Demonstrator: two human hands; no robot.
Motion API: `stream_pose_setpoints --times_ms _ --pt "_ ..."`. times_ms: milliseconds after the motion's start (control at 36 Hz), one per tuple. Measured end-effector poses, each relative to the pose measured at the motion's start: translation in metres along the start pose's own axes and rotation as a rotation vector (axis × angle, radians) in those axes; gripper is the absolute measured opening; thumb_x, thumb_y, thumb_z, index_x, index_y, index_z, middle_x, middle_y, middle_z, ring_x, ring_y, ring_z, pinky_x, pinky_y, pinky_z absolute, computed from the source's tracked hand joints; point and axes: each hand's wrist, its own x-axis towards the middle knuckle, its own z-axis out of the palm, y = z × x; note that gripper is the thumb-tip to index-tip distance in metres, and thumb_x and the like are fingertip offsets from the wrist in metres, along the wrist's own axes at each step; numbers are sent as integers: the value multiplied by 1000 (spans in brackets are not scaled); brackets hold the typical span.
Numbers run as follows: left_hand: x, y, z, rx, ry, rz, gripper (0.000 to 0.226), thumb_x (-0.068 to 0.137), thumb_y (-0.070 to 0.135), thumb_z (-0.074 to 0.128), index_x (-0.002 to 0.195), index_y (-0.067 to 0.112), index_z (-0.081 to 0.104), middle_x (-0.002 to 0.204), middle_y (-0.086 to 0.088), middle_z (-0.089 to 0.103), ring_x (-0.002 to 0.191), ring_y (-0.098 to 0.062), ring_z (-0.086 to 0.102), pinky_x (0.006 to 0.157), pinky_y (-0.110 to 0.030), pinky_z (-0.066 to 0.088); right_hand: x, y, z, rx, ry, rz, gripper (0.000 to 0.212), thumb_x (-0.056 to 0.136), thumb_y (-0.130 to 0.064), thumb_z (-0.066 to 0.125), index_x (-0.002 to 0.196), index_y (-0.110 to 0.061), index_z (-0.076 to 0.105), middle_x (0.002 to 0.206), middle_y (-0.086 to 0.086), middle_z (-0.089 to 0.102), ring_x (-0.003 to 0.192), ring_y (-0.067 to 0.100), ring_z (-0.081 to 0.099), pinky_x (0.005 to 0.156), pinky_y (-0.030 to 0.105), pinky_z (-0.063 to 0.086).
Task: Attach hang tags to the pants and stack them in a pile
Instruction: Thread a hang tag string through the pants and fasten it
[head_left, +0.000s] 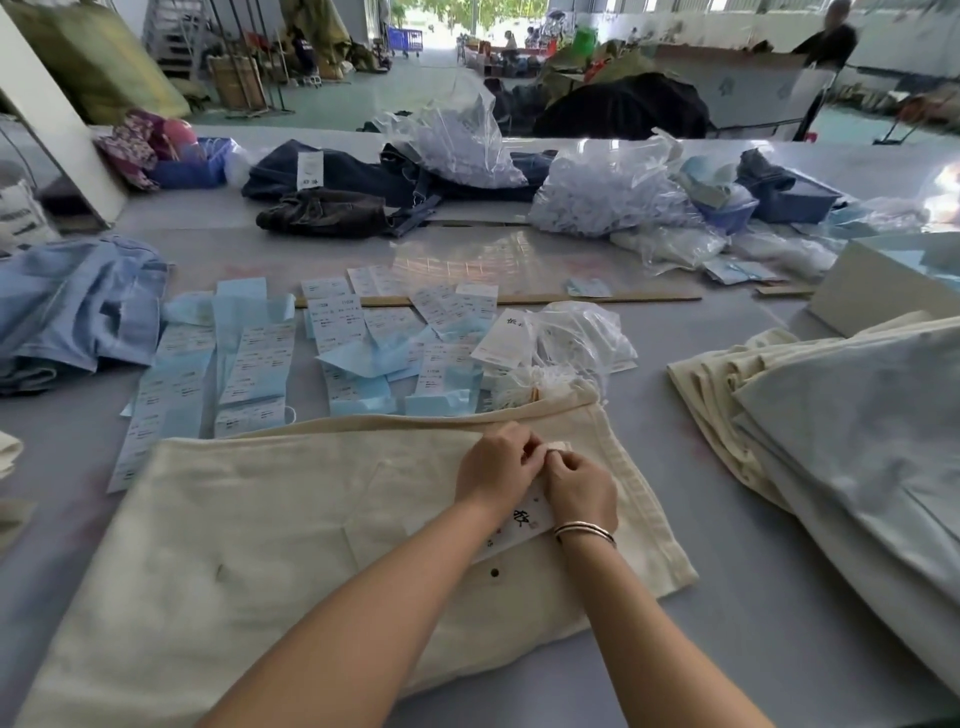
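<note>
Both forearms are reaching forward from the near edge of the table (779, 649) and meeting over a pair of cream pants (260, 519) lying flat along that edge. The left hand (496, 465) and the right hand (579, 491) are pressing together knuckle to knuckle, their fingers curling in and pinching at a small pale loop on the waistband; what exactly lies between the fingertips is too small to tell. The right wrist is wearing thin silver bangles (584, 531).

A white hang tag (519, 525) is lying on the pants under the two wrists, showing one dark brush-style character and smaller print too blurred to read.

Toward the middle of the table, rows of pale blue and white labels (332, 343) are lying side by side, their print unreadable. A stack of folded cream pants (753, 395) is sitting at the right edge, and blue jeans (78, 306) are heaping at the left edge.
</note>
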Motion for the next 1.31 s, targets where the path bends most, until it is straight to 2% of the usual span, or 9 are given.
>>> stream_pose_setpoints --times_ms 278,472,556,667,750,889,1056,1167,1306 --pt "1 -9 -4 -367 -132 -192 24 95 22 58 117 16 65 99 -5 71 93 -16 63 81 -18 44 -9 4 4 115 29 -60 25 90 -38 56 68 -30 63 67 -4 60 68 16 56 57 28 35" --pt "13 -9 -4 -368 -199 -313 5 89 24 66 91 19 68 90 2 68 86 -13 60 83 -26 49 -10 5 5 97 17 -112 19 91 -37 57 79 -29 70 71 -4 63 70 16 58 58 28 37" --pt "16 -9 -3 -455 -198 -394 8 93 21 61 85 18 62 84 3 67 78 -12 60 81 -28 52 -11 6 2 165 -10 -151 19 89 -23 58 73 -27 66 64 -6 61 64 13 55 55 26 38" --pt "17 -8 -7 -626 -96 -511 12 98 21 53 88 17 59 84 3 68 66 -6 59 65 -19 49 -12 13 -10 432 -107 -25 24 85 4 50 96 -10 67 69 -1 63 58 6 55 57 17 43" --pt "15 -7 -14 -685 -40 -496 13 99 21 50 87 19 56 86 3 66 63 -1 60 54 -11 45 -12 13 -22 643 -233 60 24 89 9 47 92 -9 63 67 4 66 48 0 55 49 12 44" --pt "14 1 -24 -817 -116 -374 12 102 19 44 92 16 51 90 1 71 66 -5 64 65 -19 51 -7 12 -43 942 -371 149 22 91 6 49 96 -6 67 70 5 73 45 5 53 42 13 35" --pt "8 7 -28 -714 -259 -182 8 96 13 55 89 17 56 75 3 65 61 -1 60 66 -17 50 -4 1 -54 1119 -569 148 33 75 2 52 106 -1 65 96 17 73 66 18 68 55 21 52" --pt "1 2 -28 -793 -237 -168 7 96 10 56 96 16 55 76 1 68 69 -6 63 71 -20 52 -4 -2 -50 1102 -519 123 29 75 1 60 104 1 64 93 20 72 72 20 70 69 24 58" --pt "-12 -6 -23 -725 -220 -171 16 93 9 59 98 22 52 80 3 71 80 -12 67 83 -31 53 -7 8 -38 982 -350 57 17 83 -8 65 99 -2 69 83 14 74 64 14 65 60 20 52"
